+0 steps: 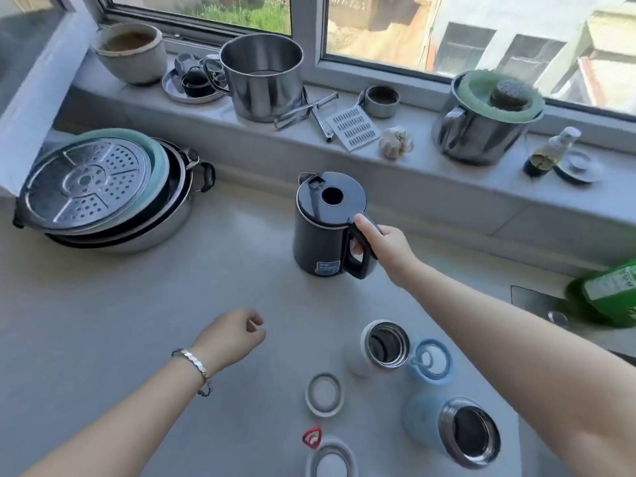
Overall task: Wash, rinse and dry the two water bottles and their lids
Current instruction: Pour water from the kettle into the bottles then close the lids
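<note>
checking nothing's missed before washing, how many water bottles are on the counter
2: white bottle, uncapped, front centre; blue bottle nearer the camera, to its right. None seems hidden.

Black kettle point(316, 235) upright, mid grey counter point(137, 304); stacked pans point(103, 232) far left — steel pot point(261, 77) on the sill point(423, 160).

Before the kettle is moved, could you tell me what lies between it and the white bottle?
In the head view, only bare counter lies between the kettle and the white bottle.
</note>
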A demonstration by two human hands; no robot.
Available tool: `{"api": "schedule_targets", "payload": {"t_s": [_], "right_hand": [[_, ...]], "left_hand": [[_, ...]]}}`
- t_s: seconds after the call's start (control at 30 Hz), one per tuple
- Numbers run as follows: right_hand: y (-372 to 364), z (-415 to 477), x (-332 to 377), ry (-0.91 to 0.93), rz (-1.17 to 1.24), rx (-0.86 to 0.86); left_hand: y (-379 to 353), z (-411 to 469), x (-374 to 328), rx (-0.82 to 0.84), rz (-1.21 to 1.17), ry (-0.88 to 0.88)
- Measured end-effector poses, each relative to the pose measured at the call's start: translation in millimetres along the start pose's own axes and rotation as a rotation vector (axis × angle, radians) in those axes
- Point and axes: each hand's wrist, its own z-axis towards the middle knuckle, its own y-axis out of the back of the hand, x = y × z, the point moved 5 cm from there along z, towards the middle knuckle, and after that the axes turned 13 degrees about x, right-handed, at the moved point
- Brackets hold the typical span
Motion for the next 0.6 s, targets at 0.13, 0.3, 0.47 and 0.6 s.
{"api": "schedule_targets", "payload": {"t_s": [0.13,0.3,0.47,0.6], "right_hand": [[-9.0,-4.5,-0.9,-0.030,-0.082,0.062],[13.4,-23.3,2.3,-0.188,-0.559,0.174],[74.7,-88.9,-53.7,-0.237,-0.887,0.306],[78.4,-113.1,-107.2,-0.310,-1.049,0.574]], "left_hand": [[-13.2,-9.4,-5.7,0.003,-0.043,-0.023],[-45.5,-29.5,-22.2,0.024,-0.014,-0.065],[-70.3,-50.5,-31.8,0.029,-0.007,-0.105],[-79.1,-70.7,-39.9,-0.010,-0.001,-0.114]]}}
